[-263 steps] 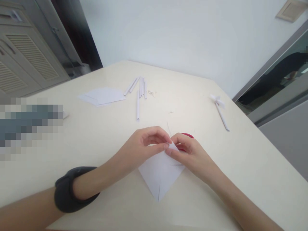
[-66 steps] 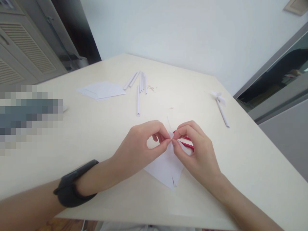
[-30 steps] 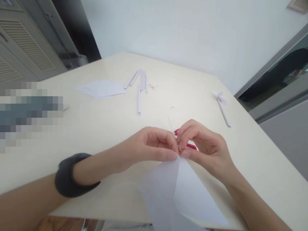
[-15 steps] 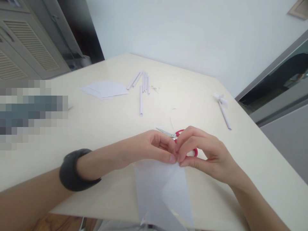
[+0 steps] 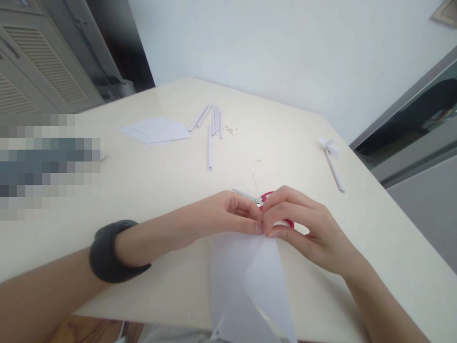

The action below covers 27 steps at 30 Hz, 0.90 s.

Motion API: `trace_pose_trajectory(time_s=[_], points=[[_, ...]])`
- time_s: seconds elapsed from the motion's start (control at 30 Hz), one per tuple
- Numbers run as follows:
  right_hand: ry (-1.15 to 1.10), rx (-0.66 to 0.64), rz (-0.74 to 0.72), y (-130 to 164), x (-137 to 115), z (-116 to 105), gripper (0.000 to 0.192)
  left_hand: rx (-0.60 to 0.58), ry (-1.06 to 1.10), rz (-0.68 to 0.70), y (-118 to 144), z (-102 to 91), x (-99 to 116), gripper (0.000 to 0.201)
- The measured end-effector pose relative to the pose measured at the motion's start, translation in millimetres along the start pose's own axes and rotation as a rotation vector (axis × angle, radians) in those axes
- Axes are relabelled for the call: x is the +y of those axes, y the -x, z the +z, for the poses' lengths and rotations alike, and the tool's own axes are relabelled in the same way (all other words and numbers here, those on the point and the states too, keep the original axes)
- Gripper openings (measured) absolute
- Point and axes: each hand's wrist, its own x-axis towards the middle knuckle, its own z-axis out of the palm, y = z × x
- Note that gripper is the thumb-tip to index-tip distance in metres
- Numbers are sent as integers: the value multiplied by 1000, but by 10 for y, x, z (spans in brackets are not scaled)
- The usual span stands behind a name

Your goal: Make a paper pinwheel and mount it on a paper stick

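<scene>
A white sheet of paper lies at the near edge of the bench, its top edge raised to the fingers and its lower part reaching past the bench rim. It looks curled over on itself, with a slanting fold down the middle; a small dark spot shows near a lower corner, too small to make out.

The 2 hands meet at the top edge. The left hand has thumb and fingers clamped on the paper; the right hand pinches just beside it, fingertips together on the same edge. Whether anything tiny sits between them is hidden. I judge the step in hand to be close fingertip work at that corner; going on calls for a firm left hold and a light, precise right touch, since thin paper could tear.

Scissors with red handles lie just behind, partly covered by the right hand, with a thin strip near them. Farther off are rolled paper tubes, small scraps, a pile of sheets to the left and, well apart on the right, a tube topped with folded paper.

Beyond stand a pale wall and a louvred cabinet; pixelation masks something at far left.
</scene>
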Motion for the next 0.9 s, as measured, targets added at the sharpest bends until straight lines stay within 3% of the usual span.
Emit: trace_pose_trajectory(time_s=[0.37, 0.67, 0.9], points=[[147, 77, 81, -16, -4, 27, 9, 161, 109, 118, -37, 65, -44, 6], [209, 208, 123, -43, 7, 63, 8, 357, -140, 332, -14, 72, -92, 10], [173, 246, 141, -48, 23, 77, 5, 405, -194, 349, 0, 58, -125, 11]])
